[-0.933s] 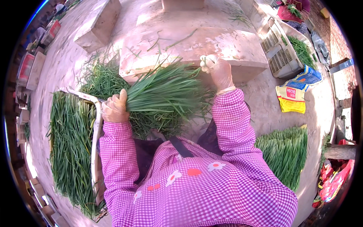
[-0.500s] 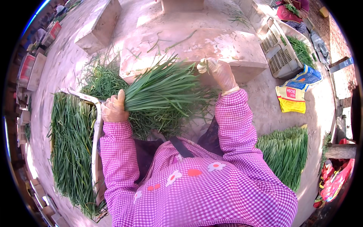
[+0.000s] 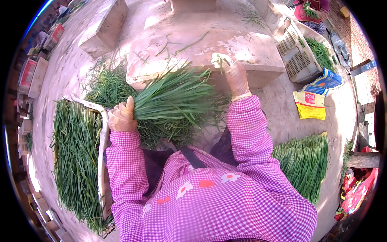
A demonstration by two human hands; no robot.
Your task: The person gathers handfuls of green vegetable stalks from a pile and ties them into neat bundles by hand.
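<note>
Green bunch (image 3: pixel 173 97) seems light, bruisable.
Left hand (image 3: pixel 123 116) clamps its end, safest hold, rest beyond fingers; right hand (image 3: pixel 236 78), I cannot tell.

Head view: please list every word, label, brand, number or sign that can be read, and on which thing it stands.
Yellow-and-blue plastic sack: white lettering on a red rectangular label; I do not copy out its wording.
White curved bar at left: small dark marks, too small to read.
Blue flat strip near the right edge: pale marks, too blurred to read.
</note>
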